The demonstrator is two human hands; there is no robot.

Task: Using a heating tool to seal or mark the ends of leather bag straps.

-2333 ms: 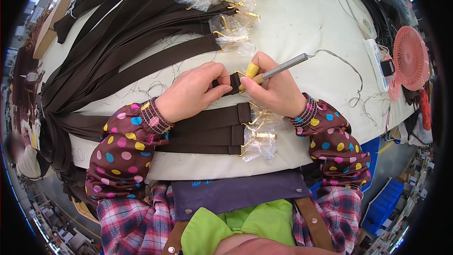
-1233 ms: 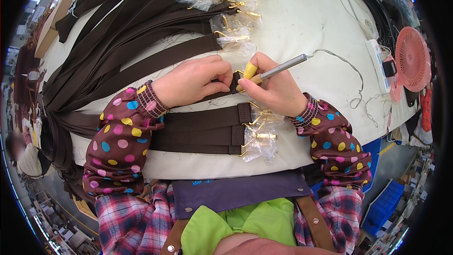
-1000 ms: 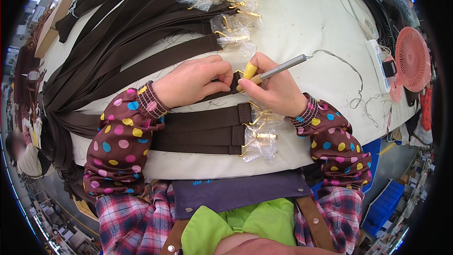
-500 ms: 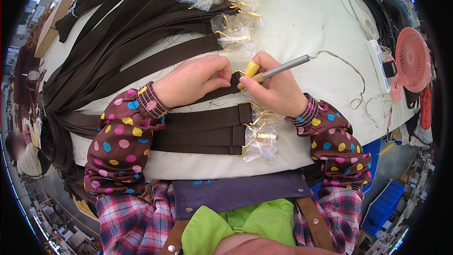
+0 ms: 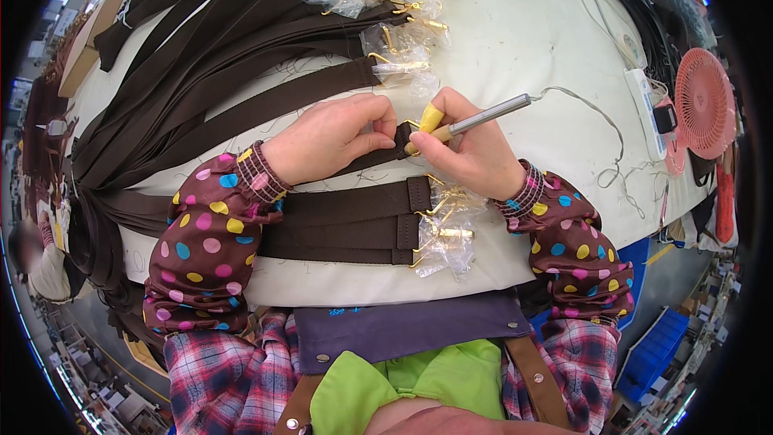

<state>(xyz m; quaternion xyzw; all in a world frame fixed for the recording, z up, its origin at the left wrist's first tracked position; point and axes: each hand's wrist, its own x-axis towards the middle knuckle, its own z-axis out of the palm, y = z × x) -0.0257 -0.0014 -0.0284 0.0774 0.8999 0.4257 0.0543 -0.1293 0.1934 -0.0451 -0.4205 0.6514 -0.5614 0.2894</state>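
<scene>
Two hands at one brown strap end, frame centre. Left hand curled beside it, pinch unclear; right hand pinching corded pen-like tool, tip hidden. Strap seemingly mid-job; other straps, lower centre, finished or waiting: can't tell.

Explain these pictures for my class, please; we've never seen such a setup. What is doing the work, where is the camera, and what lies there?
There is no robot: these are a person's bare hands. Every picture comes from a fisheye camera worn on the head, looking down, so edges bend. The right hand holds a pen-like tool with a cord, its tip end by a strap. The left hand is beside that strap's end; whether it grips it is hard to tell. On the pale table lie more dark straps, gold hardware in clear plastic, and, at right, a power strip and pink fan.
</scene>
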